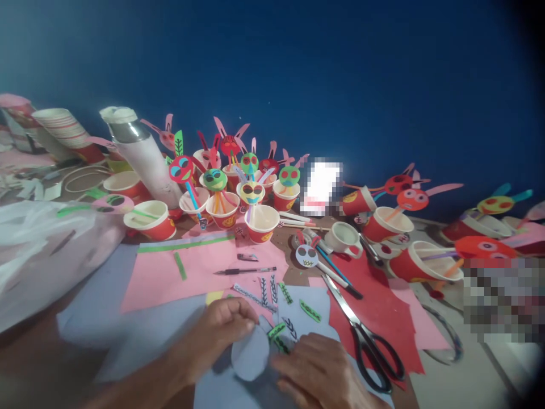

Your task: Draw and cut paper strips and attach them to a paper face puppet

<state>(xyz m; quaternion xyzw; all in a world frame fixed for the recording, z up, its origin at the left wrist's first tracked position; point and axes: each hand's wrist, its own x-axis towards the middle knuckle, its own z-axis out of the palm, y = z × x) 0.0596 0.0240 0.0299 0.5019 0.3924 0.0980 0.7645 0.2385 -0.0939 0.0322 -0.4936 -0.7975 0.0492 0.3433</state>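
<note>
My left hand (230,326) pinches the upper edge of a light blue paper circle (250,353) between thumb and fingers. Just to the right of the circle, my right hand (319,369) is low over the blue paper, a little blurred, its fingers reaching left and apart from the circle. Small green paper strips with black leaf-like markings (310,311) lie beyond the right hand, some close to its knuckles. Pale strips with dark drawn patterns (264,292) are farther back. Large black-handled scissors (361,332) rest on red paper (383,301) to the right.
Several red-and-white paper cups (261,222) with paper faces on sticks line the back. A black pen (244,271) lies on pink paper (157,275). On the left are a tilted white flask (145,159) and a plastic bag (55,250). A blue wall rises behind.
</note>
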